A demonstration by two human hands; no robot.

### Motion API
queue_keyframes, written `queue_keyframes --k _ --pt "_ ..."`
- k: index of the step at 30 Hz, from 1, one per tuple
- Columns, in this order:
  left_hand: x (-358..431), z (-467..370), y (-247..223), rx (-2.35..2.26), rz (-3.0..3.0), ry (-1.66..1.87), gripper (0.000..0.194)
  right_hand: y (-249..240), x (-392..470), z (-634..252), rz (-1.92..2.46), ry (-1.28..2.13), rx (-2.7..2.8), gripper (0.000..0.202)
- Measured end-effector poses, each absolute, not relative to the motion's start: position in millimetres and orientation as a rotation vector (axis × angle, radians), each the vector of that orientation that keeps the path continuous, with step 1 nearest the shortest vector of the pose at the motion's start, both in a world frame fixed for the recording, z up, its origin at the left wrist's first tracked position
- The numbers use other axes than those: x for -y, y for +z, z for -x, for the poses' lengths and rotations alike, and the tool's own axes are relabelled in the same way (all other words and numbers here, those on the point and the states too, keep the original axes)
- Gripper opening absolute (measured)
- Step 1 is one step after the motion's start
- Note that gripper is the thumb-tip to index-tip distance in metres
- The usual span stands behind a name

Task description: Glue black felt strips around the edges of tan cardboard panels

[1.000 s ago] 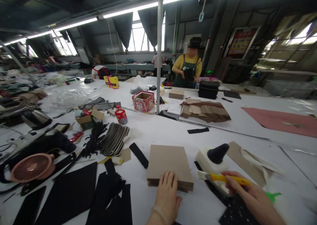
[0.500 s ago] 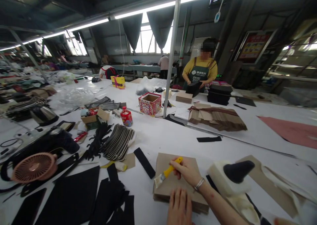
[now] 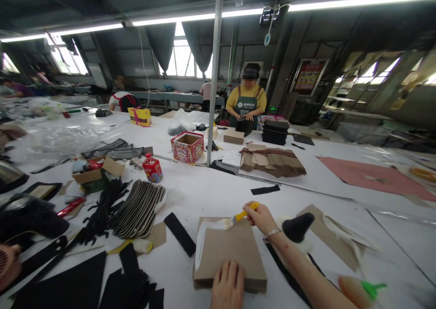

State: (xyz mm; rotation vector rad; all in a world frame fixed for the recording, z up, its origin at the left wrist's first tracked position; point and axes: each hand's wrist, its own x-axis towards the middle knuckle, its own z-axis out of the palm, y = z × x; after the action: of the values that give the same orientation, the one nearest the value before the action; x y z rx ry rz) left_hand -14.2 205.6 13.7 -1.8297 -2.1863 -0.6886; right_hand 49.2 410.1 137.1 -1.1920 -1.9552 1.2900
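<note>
Cardboard stack (image 3: 230,254) sits on the white surface (image 3: 218,186), near edge. Left hand (image 3: 227,285) lies flat on it, fingers open, pinning it down. Right hand (image 3: 261,217) has fingers closed round a yellow-handled brush (image 3: 235,219), bristles on the far-left corner, white glue streak along the left edge. Black-capped glue pot (image 3: 298,229) stands just right.

Both of the person's arms are bare, with no sleeves showing anywhere along them. The right hand (image 3: 260,217) has a thin silver bracelet (image 3: 272,232) around its wrist, made of a couple of slim loops lying close together. The left hand (image 3: 227,287) shows only its back and fingers at the bottom edge of the view, without rings or gloves, and its wrist is cut off by the frame.
</note>
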Motion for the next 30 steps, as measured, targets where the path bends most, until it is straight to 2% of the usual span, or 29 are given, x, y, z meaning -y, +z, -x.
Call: queue_keyframes --k 6,11,16,20,25,28,30 --pt "-209 22 64 2.403 1.988 -0.507 0.013 168 -411 -110 1.093 0.957 2.203 0.034" --pt "-218 33 103 2.589 2.190 -0.280 0.030 184 -351 -122 0.669 0.851 2.591 0.017" --pt "-224 42 121 2.518 2.304 -0.221 0.023 203 -303 -145 0.606 0.818 2.811 0.017" --pt "-224 48 132 2.429 2.392 -0.167 0.016 222 -291 -184 0.924 1.057 2.419 0.022" --pt "-219 51 144 2.232 2.536 -0.153 0.009 211 -270 -247 1.292 1.039 1.850 0.041" --pt "-215 56 155 2.169 2.500 -0.277 0.018 207 -250 -275 1.396 1.003 1.613 0.047" --pt "-211 66 168 2.161 2.407 -0.449 0.022 212 -236 -287 1.437 0.891 1.657 0.042"
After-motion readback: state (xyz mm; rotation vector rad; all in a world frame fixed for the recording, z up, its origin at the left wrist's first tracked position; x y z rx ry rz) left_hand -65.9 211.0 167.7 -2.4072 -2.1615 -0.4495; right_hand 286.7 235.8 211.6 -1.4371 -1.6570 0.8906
